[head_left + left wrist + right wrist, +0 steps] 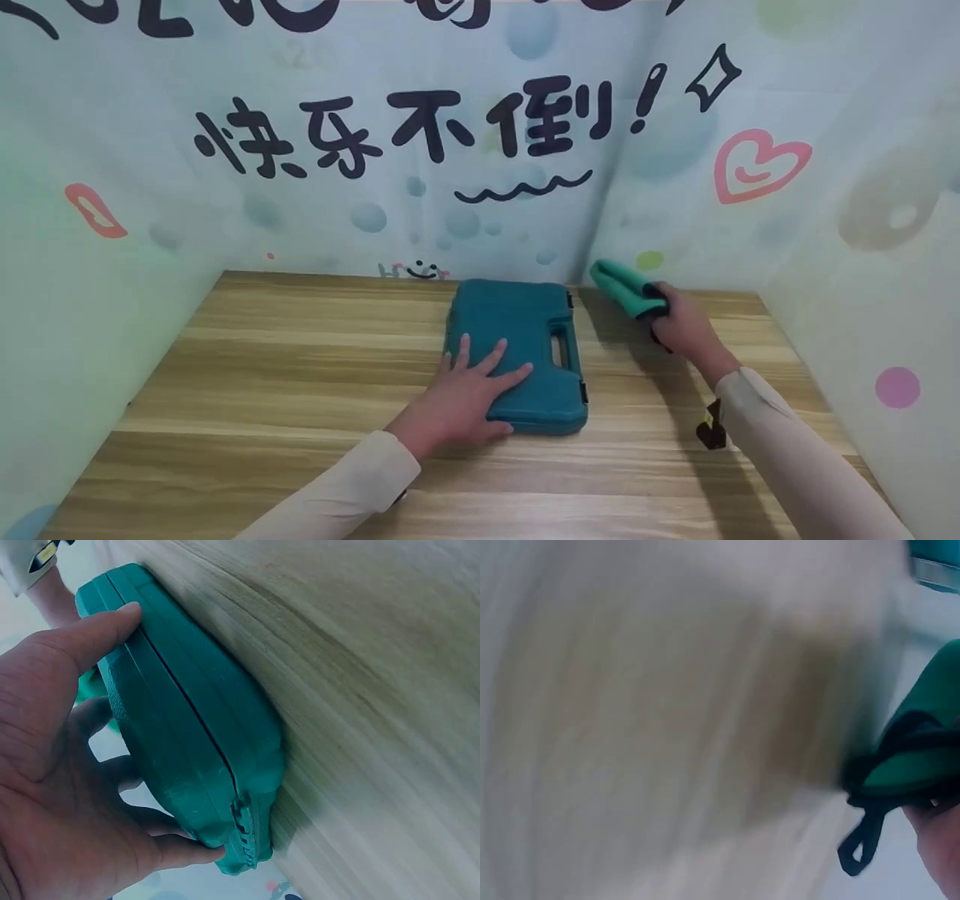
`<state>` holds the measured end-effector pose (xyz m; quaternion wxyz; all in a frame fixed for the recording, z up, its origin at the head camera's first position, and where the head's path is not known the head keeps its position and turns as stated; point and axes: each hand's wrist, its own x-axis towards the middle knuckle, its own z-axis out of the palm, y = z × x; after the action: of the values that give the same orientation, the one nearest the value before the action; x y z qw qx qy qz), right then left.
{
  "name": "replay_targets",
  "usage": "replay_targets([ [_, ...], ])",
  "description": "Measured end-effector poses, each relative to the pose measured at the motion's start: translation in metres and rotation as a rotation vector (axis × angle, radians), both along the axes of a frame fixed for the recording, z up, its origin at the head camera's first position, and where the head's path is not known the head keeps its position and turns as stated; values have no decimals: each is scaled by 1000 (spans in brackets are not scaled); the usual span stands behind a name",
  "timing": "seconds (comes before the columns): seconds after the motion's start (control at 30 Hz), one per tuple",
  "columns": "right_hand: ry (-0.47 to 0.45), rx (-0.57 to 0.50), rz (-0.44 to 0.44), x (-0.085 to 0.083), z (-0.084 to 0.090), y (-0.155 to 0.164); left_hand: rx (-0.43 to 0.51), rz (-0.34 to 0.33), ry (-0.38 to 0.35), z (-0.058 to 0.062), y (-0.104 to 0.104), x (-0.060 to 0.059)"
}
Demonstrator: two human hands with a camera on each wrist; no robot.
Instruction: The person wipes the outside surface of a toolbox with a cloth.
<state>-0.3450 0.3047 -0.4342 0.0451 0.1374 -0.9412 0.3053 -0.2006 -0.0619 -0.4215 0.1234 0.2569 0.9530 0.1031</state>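
Note:
A teal plastic carrying case (517, 315) lies flat against the back of the wooden table, its handle facing right. My left hand (461, 401) rests on its lid with fingers spread; in the left wrist view the thumb (112, 626) lies at the side of the case (180, 712) near the seam. To the right of the case, my right hand (686, 322) grips a folded green cloth piece (626, 289) with black edging, raised over the table. In the right wrist view, a small black loop (861, 844) hangs from the cloth's edging.
A printed cloth backdrop (300, 217) with writing rises behind the wooden table (300, 360). Pale side walls (862, 300) stand at left and right. A small black device (711, 427) shows beside the right sleeve.

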Motion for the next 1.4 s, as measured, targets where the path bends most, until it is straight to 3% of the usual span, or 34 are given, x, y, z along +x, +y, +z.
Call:
replay_targets([
  [0.13, 32, -152, -29, -1, 14, -6, -19, -18, 21, -1, 5, 3],
  [0.3, 37, -208, -43, -4, 27, -21, -10, -22, 24, 1, 13, 5],
  [0.43, 32, -160, 0, -4, 30, -38, -9, -22, 26, 0, 19, 2],
  [0.8, -67, 83, 238, -4, 23, -91, -18, -24, 27, -1, 35, 0],
  [1.07, -62, 191, 309, -3, 16, -106, -33, -24, 42, -3, 38, 0],
  [1.4, -79, 201, 355, 3, 15, -107, -48, -24, 67, -5, 37, 0],
])
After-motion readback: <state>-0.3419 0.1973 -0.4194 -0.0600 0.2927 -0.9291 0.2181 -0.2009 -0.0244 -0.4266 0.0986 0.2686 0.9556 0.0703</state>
